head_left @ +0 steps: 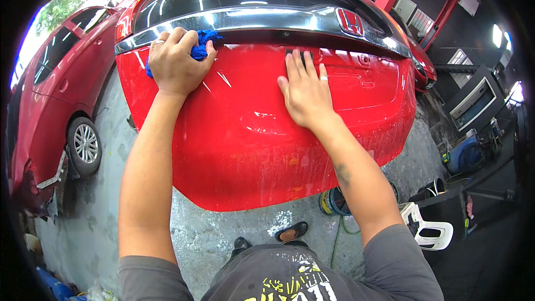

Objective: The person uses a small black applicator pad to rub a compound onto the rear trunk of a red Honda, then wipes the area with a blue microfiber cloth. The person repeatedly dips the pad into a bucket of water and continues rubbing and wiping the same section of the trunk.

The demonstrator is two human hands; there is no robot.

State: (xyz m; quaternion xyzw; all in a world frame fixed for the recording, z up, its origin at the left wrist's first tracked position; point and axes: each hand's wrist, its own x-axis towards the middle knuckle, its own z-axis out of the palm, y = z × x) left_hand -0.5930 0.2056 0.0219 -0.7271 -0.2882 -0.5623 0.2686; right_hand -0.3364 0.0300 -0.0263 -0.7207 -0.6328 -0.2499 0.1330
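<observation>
My left hand [177, 61] is closed around a crumpled blue cloth [202, 44], near the upper left of a wet red car tailgate [239, 150]. Some of the cloth shows past the fingers on both sides. Right of the middle, my right hand [305, 86] lies with fingers extended over a small black pad [288, 53], holding it against the red panel. Most of that pad is hidden beneath the fingers. Just above both hands runs a chrome trim strip [256, 19] with a red badge [350, 22]. Water drops and streaks cover the panel's lower part.
Another red car [72, 72] stands at the left. Below the tailgate on the right are a bucket [334, 202] and a green hose [341, 226]. A white plastic chair [432, 234] stands at lower right, with a blue machine [467, 155] beyond it.
</observation>
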